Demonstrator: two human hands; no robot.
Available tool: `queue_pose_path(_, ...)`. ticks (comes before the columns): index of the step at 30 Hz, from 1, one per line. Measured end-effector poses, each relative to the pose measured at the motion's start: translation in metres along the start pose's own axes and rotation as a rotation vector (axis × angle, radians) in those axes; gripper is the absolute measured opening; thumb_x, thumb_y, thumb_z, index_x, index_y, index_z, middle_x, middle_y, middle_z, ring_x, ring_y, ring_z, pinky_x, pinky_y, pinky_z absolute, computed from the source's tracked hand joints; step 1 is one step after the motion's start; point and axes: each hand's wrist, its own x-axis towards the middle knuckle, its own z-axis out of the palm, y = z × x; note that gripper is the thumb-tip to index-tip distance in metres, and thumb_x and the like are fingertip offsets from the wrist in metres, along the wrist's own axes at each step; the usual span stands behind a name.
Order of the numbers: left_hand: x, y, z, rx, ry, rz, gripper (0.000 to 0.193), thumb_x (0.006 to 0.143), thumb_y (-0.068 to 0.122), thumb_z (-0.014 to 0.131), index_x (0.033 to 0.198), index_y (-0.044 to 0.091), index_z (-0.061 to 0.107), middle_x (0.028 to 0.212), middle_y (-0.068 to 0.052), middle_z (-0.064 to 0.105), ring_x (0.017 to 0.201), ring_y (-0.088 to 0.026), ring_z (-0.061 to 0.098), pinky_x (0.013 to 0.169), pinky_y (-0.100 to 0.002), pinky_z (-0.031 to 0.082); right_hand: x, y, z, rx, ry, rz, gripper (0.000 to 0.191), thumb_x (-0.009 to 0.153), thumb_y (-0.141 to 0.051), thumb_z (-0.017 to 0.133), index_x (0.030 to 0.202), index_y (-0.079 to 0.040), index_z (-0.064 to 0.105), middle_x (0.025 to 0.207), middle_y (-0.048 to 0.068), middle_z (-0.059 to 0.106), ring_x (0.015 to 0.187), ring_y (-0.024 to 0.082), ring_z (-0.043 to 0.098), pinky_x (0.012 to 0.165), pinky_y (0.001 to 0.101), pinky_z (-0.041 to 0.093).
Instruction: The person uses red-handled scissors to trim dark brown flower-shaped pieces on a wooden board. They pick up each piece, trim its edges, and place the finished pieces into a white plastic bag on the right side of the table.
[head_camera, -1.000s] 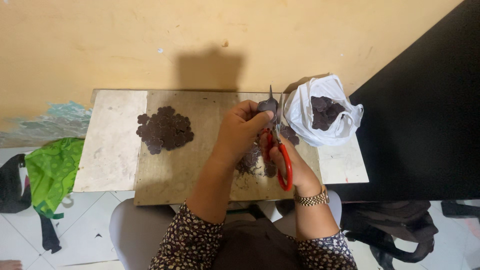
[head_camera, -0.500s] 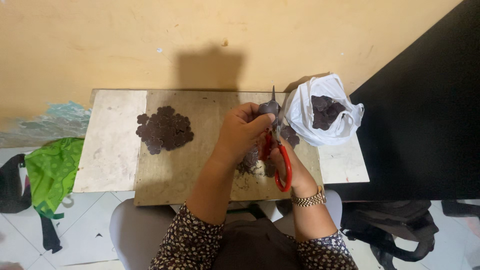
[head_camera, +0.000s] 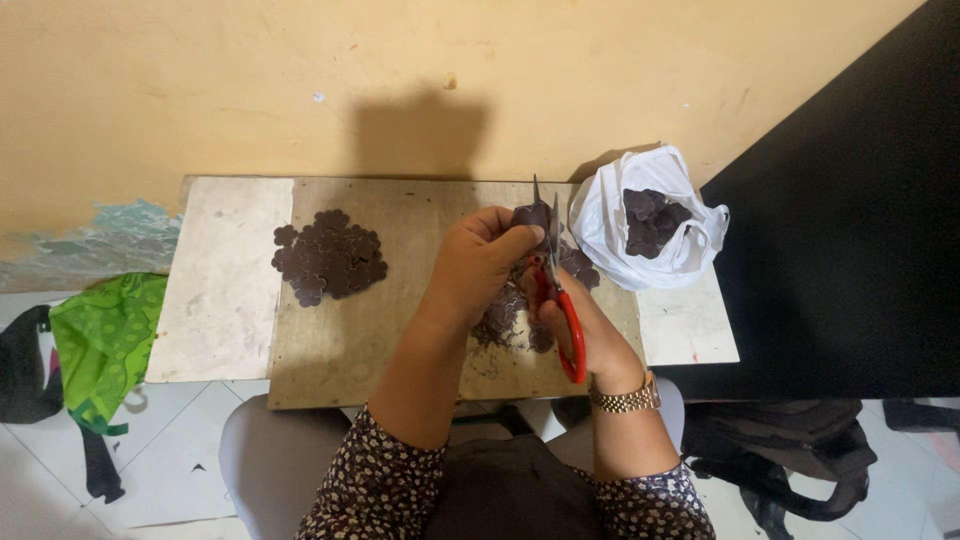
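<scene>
Scissors (head_camera: 553, 262) raised slightly, left hand (head_camera: 478, 268) still gripping dark piece (head_camera: 531, 214)

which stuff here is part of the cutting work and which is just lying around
In use:
- red-handled scissors in the right hand
- dark flower-shaped piece held by the left hand
- pile of cut flower shapes
- scraps under the hands
- white plastic bag of dark pieces
- wooden board

Lying about:
- green bag on the floor
- black bag

cut pieces pile (head_camera: 330, 257) left on board (head_camera: 400, 340), bag (head_camera: 655, 225) right.
</scene>
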Motion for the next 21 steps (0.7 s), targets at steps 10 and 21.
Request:
queue_pose_path(10, -0.001, -0.002, 0.000, -0.017, -0.003, 0.071, 0.009, 0.091, 0.008, 0.072, 0.096, 0.001, 0.067, 0.087, -0.003, 0.071, 0.077, -0.008, 0.064, 0.070, -0.023, 0.053, -0.001, 0.000, 0.003, 0.026, 0.039, 0.071, 0.072, 0.093, -0.078, 0.052, 0.107, -0.007, 0.055, 0.083, -0.001, 0.050, 0.073, 0.010, 0.048, 0.060, 0.0252, 0.042)
queue_pose_path(21, 0.001, 0.000, 0.000, -0.064, -0.095, 0.047, 0.016, 0.090, 0.009, 0.075, 0.100, -0.001, 0.067, 0.085, -0.005, 0.070, 0.073, -0.009, 0.064, 0.067, -0.025, 0.055, -0.002, 0.004, 0.011, 0.291, 0.013, 0.097, 0.084, 0.088, -0.074, 0.065, 0.125, 0.000, 0.053, 0.102, 0.006, 0.055, 0.092, 0.017, 0.052, 0.084, 0.0316, 0.045)
